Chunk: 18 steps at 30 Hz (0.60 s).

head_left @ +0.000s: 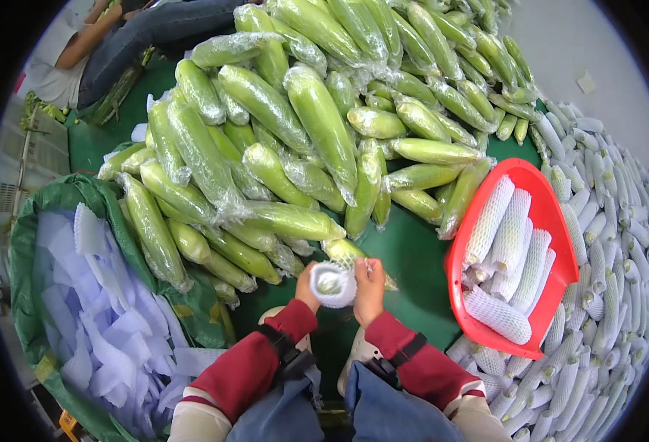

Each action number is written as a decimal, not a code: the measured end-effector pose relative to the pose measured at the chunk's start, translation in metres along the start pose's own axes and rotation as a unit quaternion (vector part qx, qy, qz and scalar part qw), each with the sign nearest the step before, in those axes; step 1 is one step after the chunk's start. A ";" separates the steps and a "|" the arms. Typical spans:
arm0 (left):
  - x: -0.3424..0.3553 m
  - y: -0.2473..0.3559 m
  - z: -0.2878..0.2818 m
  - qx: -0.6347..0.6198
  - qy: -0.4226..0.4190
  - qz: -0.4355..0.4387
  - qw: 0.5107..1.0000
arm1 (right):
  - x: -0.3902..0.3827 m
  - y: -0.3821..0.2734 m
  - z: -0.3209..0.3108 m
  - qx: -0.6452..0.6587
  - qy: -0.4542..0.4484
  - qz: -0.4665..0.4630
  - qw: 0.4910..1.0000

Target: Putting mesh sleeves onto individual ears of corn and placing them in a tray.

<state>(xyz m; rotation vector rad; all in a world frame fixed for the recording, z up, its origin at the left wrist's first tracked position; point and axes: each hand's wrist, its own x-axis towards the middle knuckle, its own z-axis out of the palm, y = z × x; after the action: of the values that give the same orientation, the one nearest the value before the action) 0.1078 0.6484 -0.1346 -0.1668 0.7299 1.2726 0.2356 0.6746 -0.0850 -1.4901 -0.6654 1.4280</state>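
Between my two hands is a white foam net sleeve (333, 287), its round open end toward me. An ear of corn (344, 253) sits partly inside it, its yellow-green length stretching away beyond the sleeve. My left hand (307, 288) is closed on the left side of the sleeve. On the other side, my right hand (369, 292) has its fingers bent and pinched at the sleeve's edge. Just past my hands rises a big heap of film-wrapped ears of corn (265, 169).
A green woven bag (37, 295) full of flat foam sleeves (118, 331) stands at left. To the right, a red basin (454, 276) holds several sleeved ears (512, 228). A large pile of sleeved ears (604, 295) lies beyond it. Another person (133, 55) sits at upper left.
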 end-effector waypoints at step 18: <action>-0.090 0.102 0.204 0.541 -0.136 0.300 0.774 | -0.052 -0.225 -0.058 0.119 -0.304 0.347 0.879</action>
<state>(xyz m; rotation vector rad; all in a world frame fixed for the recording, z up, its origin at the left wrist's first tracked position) 0.0877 0.7094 0.1020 1.2658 1.2024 1.2194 0.3305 0.7078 0.1312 -1.1079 -0.2812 2.4921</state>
